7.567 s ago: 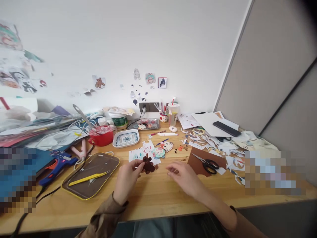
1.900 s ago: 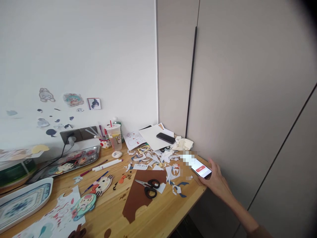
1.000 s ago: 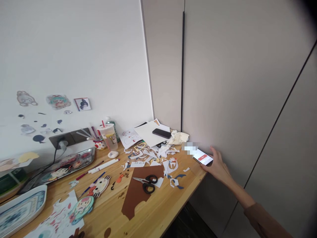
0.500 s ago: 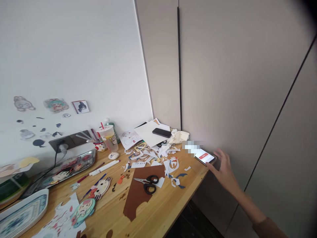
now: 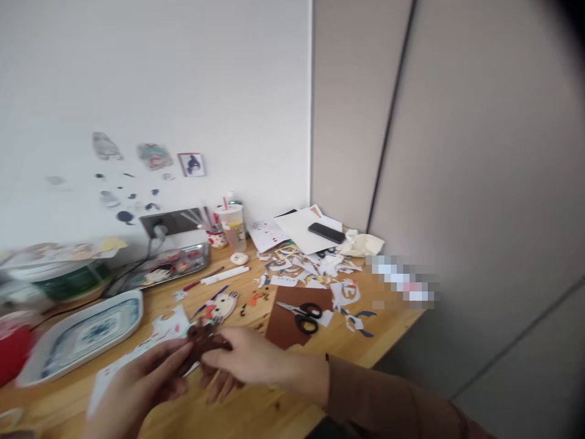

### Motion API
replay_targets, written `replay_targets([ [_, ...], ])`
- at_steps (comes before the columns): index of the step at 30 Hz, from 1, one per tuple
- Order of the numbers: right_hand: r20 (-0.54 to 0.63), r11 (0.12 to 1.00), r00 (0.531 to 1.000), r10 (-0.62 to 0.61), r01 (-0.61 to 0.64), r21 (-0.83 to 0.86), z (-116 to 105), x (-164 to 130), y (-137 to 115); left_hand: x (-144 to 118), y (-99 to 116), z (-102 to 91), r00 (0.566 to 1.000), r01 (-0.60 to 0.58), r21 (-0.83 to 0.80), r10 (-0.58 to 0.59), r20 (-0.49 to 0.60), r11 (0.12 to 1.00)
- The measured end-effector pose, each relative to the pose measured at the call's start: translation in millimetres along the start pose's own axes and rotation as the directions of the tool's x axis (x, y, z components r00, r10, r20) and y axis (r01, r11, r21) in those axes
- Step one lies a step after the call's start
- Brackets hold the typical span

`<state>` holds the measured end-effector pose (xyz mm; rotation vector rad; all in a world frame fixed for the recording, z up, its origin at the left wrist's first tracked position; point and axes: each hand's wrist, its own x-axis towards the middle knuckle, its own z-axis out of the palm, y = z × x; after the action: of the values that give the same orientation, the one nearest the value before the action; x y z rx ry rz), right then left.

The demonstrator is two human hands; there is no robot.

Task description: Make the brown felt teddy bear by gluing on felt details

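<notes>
- The left hand (image 5: pixel 137 381) is raised low in the view, palm turned inward, with its fingers stretched toward the other hand.
- The right hand (image 5: pixel 247 363) is brought in from the right, its forearm covered by a brown sleeve as far as the wrist.
- The fingertips of both hands are met at the middle and closed in a pinch on one small dark brown piece.
- Both hands are blurred, so single fingers cannot be made out.
</notes>
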<state>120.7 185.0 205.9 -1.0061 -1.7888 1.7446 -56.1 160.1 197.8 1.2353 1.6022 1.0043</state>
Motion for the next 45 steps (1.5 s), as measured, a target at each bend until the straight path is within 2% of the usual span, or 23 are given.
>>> replay_targets([
  [3,0.050,0.998,0.998,0.022,-0.025,0.066,2,15,-7,-1,21,5.0,0.991,0.027,-0.241,0.007,0.136,0.970],
  [4,0.061,0.996,0.998,0.018,-0.023,0.089,1,17,-7,1,22,5.2,0.991,0.034,-0.263,0.000,0.130,0.964],
  [8,0.123,0.992,0.992,-0.007,-0.009,0.129,-10,23,-7,16,14,-0.5,0.995,0.051,-0.327,-0.020,0.097,0.944],
  [13,0.146,0.991,0.989,0.010,-0.030,0.131,-21,29,-4,23,9,-2.2,0.991,0.084,-0.389,-0.035,0.131,0.917],
  [20,0.174,0.988,0.982,0.079,-0.101,0.120,-27,31,7,29,2,-0.4,0.984,0.135,-0.370,-0.080,0.159,0.919],
  [23,0.154,0.993,0.983,0.096,-0.105,0.055,-32,29,7,30,1,-3.3,0.985,0.141,-0.358,-0.093,0.147,0.923],
  [27,0.002,0.986,0.996,0.092,-0.091,-0.142,-43,26,5,29,2,-8.2,0.977,0.180,-0.289,-0.138,0.160,0.940],
  [30,-0.115,0.935,0.993,0.029,-0.067,-0.347,-52,18,2,24,1,-14.1,0.969,0.209,-0.209,-0.173,0.177,0.955],
  [32,-0.152,0.886,0.988,-0.019,-0.054,-0.461,-54,10,-1,18,-2,-19.0,0.964,0.218,-0.158,-0.187,0.188,0.963],
  [36,-0.099,0.804,0.992,-0.073,-0.001,-0.595,-43,-8,0,3,-10,-23.5,0.952,0.237,-0.071,-0.216,0.217,0.969],
  [41,0.041,0.689,0.996,-0.083,0.087,-0.719,-26,-15,9,-9,-18,-10.8,0.939,0.247,-0.018,-0.235,0.250,0.969],
  [45,0.055,0.680,0.995,-0.082,0.097,-0.727,-22,-14,12,-14,-21,-1.9,0.945,0.210,0.013,-0.206,0.254,0.978],
])
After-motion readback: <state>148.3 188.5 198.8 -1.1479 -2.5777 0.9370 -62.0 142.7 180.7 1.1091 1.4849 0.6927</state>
